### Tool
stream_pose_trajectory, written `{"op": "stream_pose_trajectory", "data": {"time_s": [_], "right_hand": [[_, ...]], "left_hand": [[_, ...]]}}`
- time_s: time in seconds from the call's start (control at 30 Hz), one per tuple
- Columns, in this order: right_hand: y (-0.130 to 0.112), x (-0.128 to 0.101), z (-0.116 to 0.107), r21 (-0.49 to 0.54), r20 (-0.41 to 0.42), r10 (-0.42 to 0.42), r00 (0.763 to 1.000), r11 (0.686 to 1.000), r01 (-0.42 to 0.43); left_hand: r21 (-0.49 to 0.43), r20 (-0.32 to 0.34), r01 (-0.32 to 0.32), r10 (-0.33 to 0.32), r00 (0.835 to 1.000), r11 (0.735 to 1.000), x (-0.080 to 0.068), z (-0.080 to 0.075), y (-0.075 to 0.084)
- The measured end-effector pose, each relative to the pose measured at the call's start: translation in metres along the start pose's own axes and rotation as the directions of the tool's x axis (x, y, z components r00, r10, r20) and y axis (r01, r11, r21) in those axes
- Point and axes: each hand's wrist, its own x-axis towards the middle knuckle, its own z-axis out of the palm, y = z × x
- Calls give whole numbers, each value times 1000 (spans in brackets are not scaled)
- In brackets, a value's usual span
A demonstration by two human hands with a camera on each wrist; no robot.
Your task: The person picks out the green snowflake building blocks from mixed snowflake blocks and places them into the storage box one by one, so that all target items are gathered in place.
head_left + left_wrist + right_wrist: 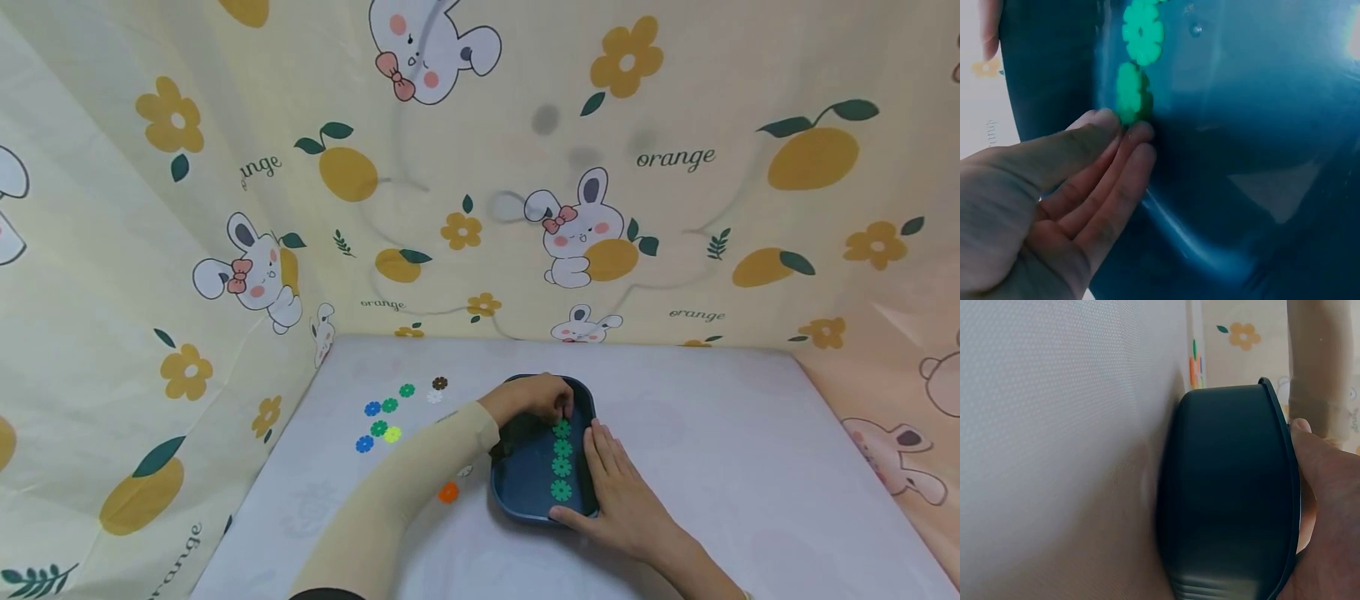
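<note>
A dark blue tray (525, 483) stands on the table with several green snowflake discs (562, 467) in a column along its right side. Inside its far end, my left hand (543, 395) has curled fingers. In the left wrist view, the thumb and fingertips pinch the lower edge of a tilted green snowflake disc (1129, 94), just short of a flat green one (1143, 32). My right hand (630, 504) rests along the tray's right rim, fingers straight and thumb at the near corner. The right wrist view shows the tray's outer wall (1229, 487) beside that hand.
Left of the tray lie loose snowflake discs: blue (364, 444), green (379, 428), yellow (392, 434), brown (439, 383), white (435, 397) and orange (448, 492). My left sleeve (420, 475) crosses in front of them. A printed curtain (480, 167) hangs behind the table.
</note>
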Motion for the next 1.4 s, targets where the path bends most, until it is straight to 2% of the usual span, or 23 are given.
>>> {"op": "stream_pose_trajectory", "data": {"time_s": [0.13, 0.27, 0.43, 0.6, 0.83, 1.2, 1.4], "right_hand": [[-1, 1, 1, 5, 10, 4, 1000, 1000, -4], [0, 2, 1, -2, 14, 6, 1000, 1000, -6], [1, 4, 2, -26, 7, 0, 1000, 1000, 0], [2, 5, 3, -28, 10, 9, 1000, 1000, -9], [3, 5, 3, -24, 6, 14, 1000, 1000, -14], [0, 1, 8, 9, -9, 2, 1000, 1000, -2], [-2, 3, 5, -8, -4, 8, 1000, 1000, -8]], "left_hand": [[35, -42, -5, 7, 999, 999, -6, -7, -5], [24, -87, -26, 28, 996, 999, -19, -21, -10], [-57, -134, -40, 32, 990, 998, -49, -38, -17], [-138, -177, -39, 14, 984, 990, -83, -44, -30], [-168, -244, -9, -32, 969, 986, -120, -27, -56], [-297, -321, 37, -137, 937, 954, -184, 9, -79], [-343, -351, 84, -211, 912, 936, -210, 26, -93]]}}
